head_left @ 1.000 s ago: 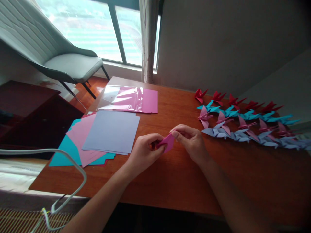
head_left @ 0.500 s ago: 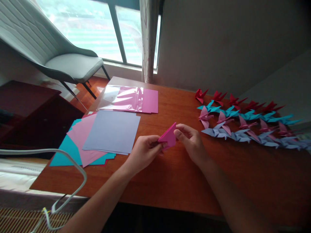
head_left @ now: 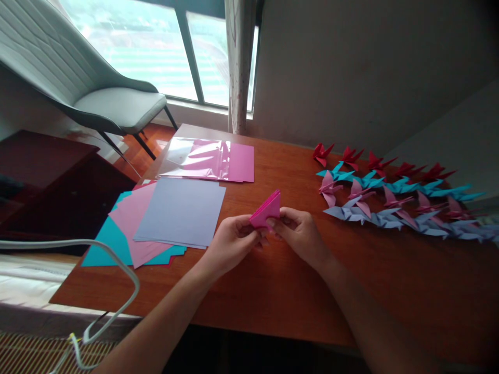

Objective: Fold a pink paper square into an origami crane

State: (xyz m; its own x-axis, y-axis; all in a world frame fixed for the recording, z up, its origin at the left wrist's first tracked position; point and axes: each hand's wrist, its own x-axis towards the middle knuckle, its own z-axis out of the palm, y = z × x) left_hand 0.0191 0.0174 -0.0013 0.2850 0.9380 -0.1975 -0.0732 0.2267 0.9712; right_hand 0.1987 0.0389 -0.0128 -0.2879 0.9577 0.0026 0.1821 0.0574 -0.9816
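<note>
A small folded piece of bright pink paper [head_left: 268, 209] is held between both hands above the wooden table [head_left: 268, 296]. Its layers show along the slanted upper left edge, and its peak points up and to the right. My left hand [head_left: 231, 240] pinches the left corner, thumb in front. On the lower right part, my right hand [head_left: 299, 231] presses with thumb and fingers, which are closed on the paper. Some fingertips behind the paper are hidden.
Rows of folded paper cranes in red, blue [head_left: 370, 179], pink and lavender [head_left: 384, 217] stand on the right. Lavender sheets [head_left: 181, 210] overlap pink and blue ones on the left, below a clear packet [head_left: 195, 158] with pink paper. A white cable [head_left: 113, 252] curves at lower left.
My right hand has shifted slightly left and down, its thumb now on the front of the pink paper. The paper has turned, and its layered edge shows more.
</note>
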